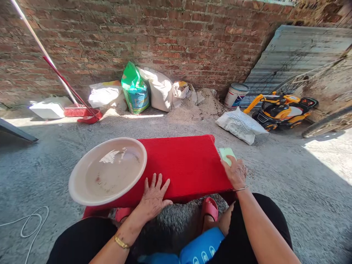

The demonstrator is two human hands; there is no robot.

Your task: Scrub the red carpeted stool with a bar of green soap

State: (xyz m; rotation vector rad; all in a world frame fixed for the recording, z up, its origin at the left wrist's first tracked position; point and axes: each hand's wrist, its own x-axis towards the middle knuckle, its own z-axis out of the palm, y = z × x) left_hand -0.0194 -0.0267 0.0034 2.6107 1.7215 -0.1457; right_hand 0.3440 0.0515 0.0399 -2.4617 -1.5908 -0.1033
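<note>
A low table covered with a red cloth (181, 161) stands in front of my knees. My left hand (155, 194) lies on its near edge, fingers spread, with nothing in it. On the table's left part rests a wide pale basin (82, 176) holding water, with small dark specks on the bottom. Out past the table's right edge, my right hand (237, 171) has its fingers around a flat, pale green rectangular thing (226, 153). Its exact kind is unclear, since the fingers cover its near end.
Sacks, among them a green and blue one (136, 91), lean by the brick wall. A white sack (242, 124), a bucket (237, 96) and a yellow toy excavator (286, 110) are at right. A red dustpan (92, 116) stands left; a white cord (38, 222) lies nearer.
</note>
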